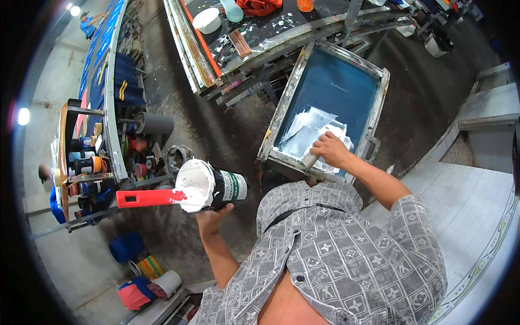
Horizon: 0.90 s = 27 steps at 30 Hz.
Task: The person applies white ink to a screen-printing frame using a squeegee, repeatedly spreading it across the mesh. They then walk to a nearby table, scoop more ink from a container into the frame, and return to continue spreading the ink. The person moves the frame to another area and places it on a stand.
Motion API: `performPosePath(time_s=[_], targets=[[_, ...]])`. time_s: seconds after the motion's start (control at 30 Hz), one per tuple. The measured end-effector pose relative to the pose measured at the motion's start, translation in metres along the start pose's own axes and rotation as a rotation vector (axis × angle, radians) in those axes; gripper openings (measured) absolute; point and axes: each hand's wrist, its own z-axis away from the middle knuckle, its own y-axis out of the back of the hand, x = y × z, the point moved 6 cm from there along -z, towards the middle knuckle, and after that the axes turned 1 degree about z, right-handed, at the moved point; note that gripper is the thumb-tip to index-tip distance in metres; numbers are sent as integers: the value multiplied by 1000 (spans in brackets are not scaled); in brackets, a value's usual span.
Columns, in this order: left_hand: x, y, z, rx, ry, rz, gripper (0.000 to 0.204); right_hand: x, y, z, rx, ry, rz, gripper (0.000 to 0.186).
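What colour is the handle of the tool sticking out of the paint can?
Red; the handle juts from the white-smeared paint can in the head view.

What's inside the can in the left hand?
White paint coats the can's rim and mouth, and a red-handled tool sticks out. The tool's end is buried in paint; the fill level is hidden.

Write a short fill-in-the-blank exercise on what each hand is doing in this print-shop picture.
1. The left hand holds a can smeared inside with ___ ink.
2. The tool sticking out of the can has a ___ handle.
3. The right hand rests on a metal-framed ___.

Missing words: white; red; screen
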Motion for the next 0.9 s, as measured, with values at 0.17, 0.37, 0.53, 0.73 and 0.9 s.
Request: performPosePath(time_s=[0.17, 0.37, 0.53, 0.73, 0.9], targets=[[4, -10, 1, -34, -57, -6, 85, 26, -25, 22, -320, -533, -294, 32], [3, -27, -4, -68, 100, -62, 86, 57, -71, 1, -405, -520, -565, 49], [-9, -46, -30, -277, -13, -103, 90, 95, -85, -6, -606, -666, -937, 55], [12, -95, -48, -332, -187, -124, 81, 75, 45, -16, -151, -469, -1559, 55], [60, -163, -68, -533, -264, 13, 90, 60, 193, 24, 616, -425, -1333, 41]])
